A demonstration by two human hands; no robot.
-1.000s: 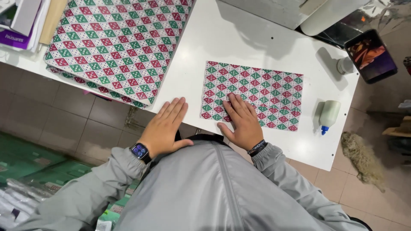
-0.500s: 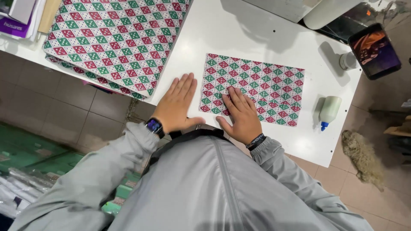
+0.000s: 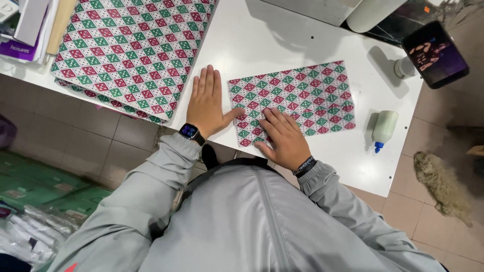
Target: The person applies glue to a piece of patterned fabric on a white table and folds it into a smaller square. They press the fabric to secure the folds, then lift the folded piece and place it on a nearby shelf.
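Folded diamond-patterned paper sheet (image 3: 297,100) pressed flat by right hand (image 3: 283,137), fingers spread; left hand (image 3: 206,103) laid open on white surface (image 3: 282,45) just beside sheet, thumb touching; glue bottle (image 3: 384,129) near sheet.

Two patterned sheets lie on the table (image 3: 282,40): a small sheet (image 3: 302,98) under the right hand (image 3: 282,138), and a large sheet (image 3: 128,48) beyond the left hand (image 3: 206,103). One glue bottle (image 3: 384,129) lies right of the right hand, one phone (image 3: 436,53) farther off.

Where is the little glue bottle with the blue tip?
In the head view, the glue bottle lies on the white table, just right of the patterned sheet under the right hand.
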